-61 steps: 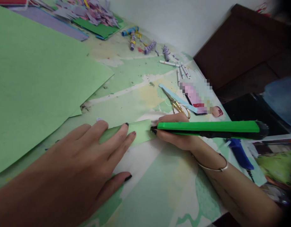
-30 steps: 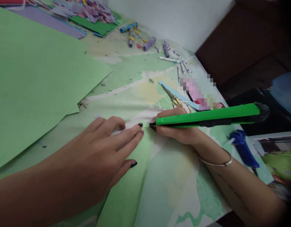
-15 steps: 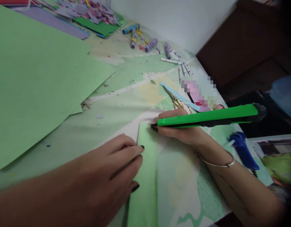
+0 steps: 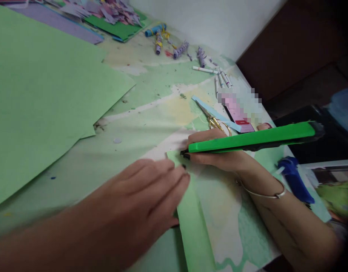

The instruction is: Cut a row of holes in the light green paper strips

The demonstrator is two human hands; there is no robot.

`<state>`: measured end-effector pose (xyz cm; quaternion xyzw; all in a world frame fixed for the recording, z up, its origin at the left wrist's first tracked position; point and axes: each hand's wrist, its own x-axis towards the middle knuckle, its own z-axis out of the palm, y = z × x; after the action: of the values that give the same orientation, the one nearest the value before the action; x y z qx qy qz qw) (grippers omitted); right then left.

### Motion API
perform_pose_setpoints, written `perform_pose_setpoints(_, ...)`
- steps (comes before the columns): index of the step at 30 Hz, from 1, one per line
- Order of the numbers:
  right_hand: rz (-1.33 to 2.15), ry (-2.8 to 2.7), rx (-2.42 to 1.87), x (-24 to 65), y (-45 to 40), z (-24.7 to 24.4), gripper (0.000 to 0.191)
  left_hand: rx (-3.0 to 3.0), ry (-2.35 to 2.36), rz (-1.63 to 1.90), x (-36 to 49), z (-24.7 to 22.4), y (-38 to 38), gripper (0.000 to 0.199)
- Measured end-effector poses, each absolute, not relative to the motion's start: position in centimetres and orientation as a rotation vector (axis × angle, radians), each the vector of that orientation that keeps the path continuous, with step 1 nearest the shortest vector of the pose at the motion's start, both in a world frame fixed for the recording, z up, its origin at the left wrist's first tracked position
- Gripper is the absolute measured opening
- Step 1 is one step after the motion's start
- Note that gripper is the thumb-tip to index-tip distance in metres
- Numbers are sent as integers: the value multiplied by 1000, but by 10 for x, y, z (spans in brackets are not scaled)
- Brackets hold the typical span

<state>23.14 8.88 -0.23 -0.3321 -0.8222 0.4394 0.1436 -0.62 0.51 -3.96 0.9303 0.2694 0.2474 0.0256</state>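
My left hand (image 4: 151,196) has its fingers together on a long light green paper strip (image 4: 193,226), gripping its left edge; the thumb is mostly hidden. In my right hand (image 4: 210,151) lies a bright green and black utility knife (image 4: 253,138), held like a pen with its body slanting back over the wrist. Its front end is at the far end of the strip; I cannot make out a blade. Just beyond my right hand rest gold-handled scissors (image 4: 215,122) beside a light blue paper strip (image 4: 219,113).
A large light green sheet (image 4: 49,102) covers the left side of the table. Farther back are a heap of paper scraps (image 4: 111,11), rolled paper tubes (image 4: 181,50) and several white markers (image 4: 223,78). A blue tool (image 4: 295,179) lies by the right edge.
My left hand has moved right, and the strip's near end has swung right with it. The right hand and the utility knife have barely moved.
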Motion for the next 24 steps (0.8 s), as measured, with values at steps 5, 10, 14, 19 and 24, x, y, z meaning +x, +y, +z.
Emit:
perform_pose_setpoints(5, 1210, -2390, -907, 231, 89, -5, 23, 2851, 855, 652, 2, -40, 13, 51)
perform_pose_setpoints(10, 1220, -2365, -882, 230, 88, -7, 25, 2870, 829, 617, -1, -40, 11, 50)
perform_pose_setpoints(14, 1176, -2392, -868, 230, 89, -7, 27, 2809, 912, 614, 1, -39, 8, 47)
perform_pose_setpoints(19, 1138, -2411, -876, 230, 88, -6, 27, 2780, 935, 604, 2, -39, 7, 47)
perform_pose_setpoints(24, 1080, -2415, -905, 230, 85, -7, 28, 2898, 847, 630, -1, -41, 11, 52)
